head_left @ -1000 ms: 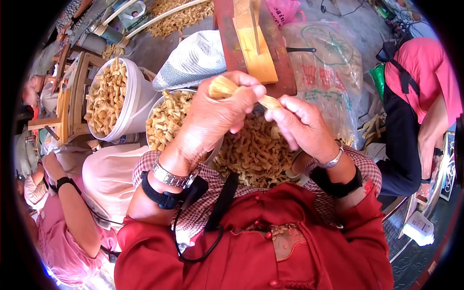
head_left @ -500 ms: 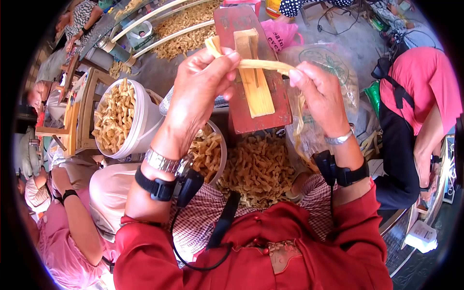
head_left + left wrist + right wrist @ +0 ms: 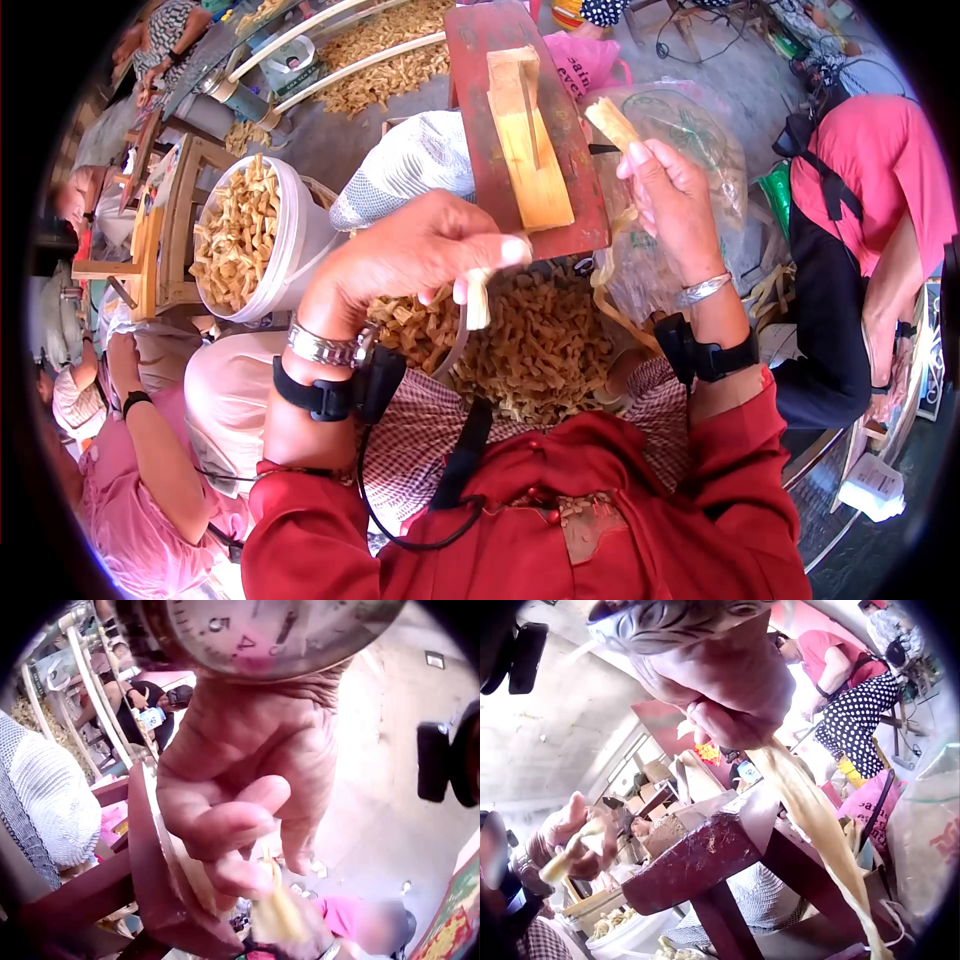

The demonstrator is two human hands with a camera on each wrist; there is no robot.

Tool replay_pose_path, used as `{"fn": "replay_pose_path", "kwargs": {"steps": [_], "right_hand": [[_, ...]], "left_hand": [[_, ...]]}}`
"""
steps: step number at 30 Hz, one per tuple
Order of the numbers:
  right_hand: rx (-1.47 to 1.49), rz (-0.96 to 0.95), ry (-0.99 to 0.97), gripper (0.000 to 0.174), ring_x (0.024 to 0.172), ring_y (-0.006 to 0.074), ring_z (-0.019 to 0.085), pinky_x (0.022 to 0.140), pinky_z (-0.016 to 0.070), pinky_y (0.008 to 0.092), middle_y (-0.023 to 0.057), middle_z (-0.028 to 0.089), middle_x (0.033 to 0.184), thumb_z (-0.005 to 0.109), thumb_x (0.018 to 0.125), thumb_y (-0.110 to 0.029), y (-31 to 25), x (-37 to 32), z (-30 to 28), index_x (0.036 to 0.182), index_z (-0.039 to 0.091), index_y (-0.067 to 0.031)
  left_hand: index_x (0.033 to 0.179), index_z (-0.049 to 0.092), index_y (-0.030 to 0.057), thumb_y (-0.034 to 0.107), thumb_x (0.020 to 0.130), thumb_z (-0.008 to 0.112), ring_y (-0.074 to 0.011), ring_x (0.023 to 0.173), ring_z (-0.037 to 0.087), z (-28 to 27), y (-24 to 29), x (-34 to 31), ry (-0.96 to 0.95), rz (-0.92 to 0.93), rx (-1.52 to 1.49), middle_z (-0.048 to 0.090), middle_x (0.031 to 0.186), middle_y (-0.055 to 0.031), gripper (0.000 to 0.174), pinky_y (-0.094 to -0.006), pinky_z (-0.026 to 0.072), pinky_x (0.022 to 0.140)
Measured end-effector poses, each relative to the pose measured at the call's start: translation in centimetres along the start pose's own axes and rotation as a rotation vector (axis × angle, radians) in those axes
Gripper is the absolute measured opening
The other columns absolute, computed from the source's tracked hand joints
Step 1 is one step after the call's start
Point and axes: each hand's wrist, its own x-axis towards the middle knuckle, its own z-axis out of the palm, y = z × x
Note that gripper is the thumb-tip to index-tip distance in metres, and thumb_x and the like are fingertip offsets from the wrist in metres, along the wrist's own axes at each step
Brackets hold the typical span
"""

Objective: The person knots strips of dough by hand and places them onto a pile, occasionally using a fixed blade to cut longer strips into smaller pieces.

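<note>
In the head view my left hand (image 3: 425, 245) is out in front over the baskets, thumb and fingers pinching a short pale-yellow strip piece (image 3: 478, 300) that hangs below them. The left wrist view shows this piece (image 3: 281, 919) under curled fingers; the right wrist view shows it looking knotted. My right hand (image 3: 672, 190) is raised to the right of the red wooden bench and grips a longer yellow fibrous strip (image 3: 612, 122). One end sticks up past the thumb, while the long tail (image 3: 817, 814) dangles below the hand. The two hands are apart.
A yellow wooden block with an upright blade (image 3: 535, 170) sits on the red bench (image 3: 590, 215). Below lies a heap of knotted pieces (image 3: 535, 345), with a filled tub (image 3: 410, 335) beside it and a white bucket (image 3: 290, 260) at left. People sit on both sides.
The strip stretched between both hands half a second ago is now in two parts. My left hand has come down and nearer with the short piece; my right keeps the long one.
</note>
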Motion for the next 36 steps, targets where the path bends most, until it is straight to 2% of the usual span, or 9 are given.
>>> {"fn": "replay_pose_path", "kwargs": {"steps": [1,4,5,9,15,18,19,25,36], "right_hand": [[0.017,0.020,0.002,0.032,0.051,0.0034,0.038,0.047,0.0306,0.0210,-0.0050,0.044,0.059,0.051,0.095,-0.029,0.1,-0.1,0.2,0.076,0.058,-0.0036],[-0.090,-0.036,0.038,0.032,0.051,0.0039,0.039,0.047,0.0313,0.0216,-0.0046,0.044,0.058,0.052,0.095,-0.028,-0.3,-0.4,1.1,0.075,0.058,-0.0035],[-0.094,-0.043,0.044,0.032,0.051,0.0039,0.039,0.048,0.0316,0.0217,-0.0045,0.044,0.058,0.052,0.094,-0.028,-0.3,-0.4,1.3,0.075,0.058,-0.0034],[-0.110,-0.051,0.076,0.032,0.052,0.0042,0.041,0.048,0.0328,0.0219,-0.0040,0.045,0.058,0.053,0.094,-0.028,-0.4,-0.6,1.3,0.076,0.059,-0.0028],[-0.106,-0.058,0.083,0.031,0.054,0.0044,0.042,0.050,0.0340,0.0222,-0.0025,0.048,0.060,0.053,0.094,-0.026,-0.2,-1.1,1.1,0.075,0.059,-0.0019],[-0.127,-0.079,0.097,0.030,0.055,0.0049,0.043,0.051,0.0345,0.0226,-0.0021,0.049,0.060,0.053,0.094,-0.024,-0.3,-1.4,1.2,0.076,0.059,-0.0011],[-0.142,-0.086,0.102,0.030,0.056,0.0050,0.043,0.051,0.0347,0.0228,-0.0020,0.049,0.061,0.054,0.094,-0.024,-0.3,-1.4,1.3,0.076,0.059,-0.0008],[-0.167,-0.094,0.082,0.029,0.058,0.0050,0.040,0.052,0.0333,0.0231,-0.0021,0.048,0.063,0.054,0.093,-0.022,-0.3,-1.7,1.5,0.076,0.058,0.0000],[-0.031,-0.045,0.101,0.029,0.055,0.0034,0.040,0.050,0.0325,0.0205,-0.0043,0.045,0.062,0.052,0.095,-0.026,-0.5,-2.0,1.2,0.078,0.057,-0.0034]], "left_hand": [[0.075,0.063,0.0022,0.047,0.081,0.067,-0.0050,0.049,0.051,0.2,0.3,0.3,-0.034,-0.045,0.110,0.056,0.058,-0.0008,0.046,-0.0208,0.0379,0.038],[0.081,0.061,0.0003,0.047,0.079,0.069,-0.0080,0.055,0.054,1.9,-0.9,2.5,0.536,0.248,0.480,0.058,0.062,-0.0035,0.047,-0.0255,0.0412,0.043],[0.088,0.055,-0.0034,0.054,0.072,0.070,-0.0309,0.067,0.062,2.3,-0.5,3.1,0.661,0.211,0.508,0.062,0.070,-0.0177,0.061,-0.0382,0.0510,0.062],[0.102,0.047,-0.0023,0.058,0.066,0.073,-0.0385,0.074,0.063,3.3,-0.7,6.3,1.029,0.351,0.744,0.063,0.078,-0.0204,0.074,-0.0418,0.0518,0.064],[0.118,0.038,-0.0022,0.053,0.062,0.078,-0.0392,0.087,0.063,1.8,0.0,7.3,0.900,0.223,0.493,0.062,0.090,-0.0219,0.088,-0.0413,0.0518,0.073],[0.124,0.035,-0.0039,0.052,0.058,0.081,-0.0374,0.103,0.057,0.8,-0.9,8.2,1.088,0.494,0.652,0.055,0.110,-0.0258,0.098,-0.0410,0.0487,0.084],[0.129,0.032,-0.0021,0.047,0.055,0.085,-0.0333,0.113,0.052,0.7,-0.9,8.4,1.018,0.437,0.564,0.050,0.120,-0.0230,0.104,-0.0397,0.0453,0.091],[0.130,0.034,0.0060,0.029,0.055,0.089,-0.0284,0.110,0.055,0.4,-0.9,9.1,0.648,0.672,0.119,0.053,0.118,-0.0149,0.095,-0.0365,0.0453,0.092],[0.136,0.026,0.0022,0.031,0.051,0.089,-0.0355,0.115,0.051,2.3,-1.2,7.5,0.675,0.553,0.347,0.047,0.125,-0.0210,0.110,-0.0396,0.0445,0.094]]}}
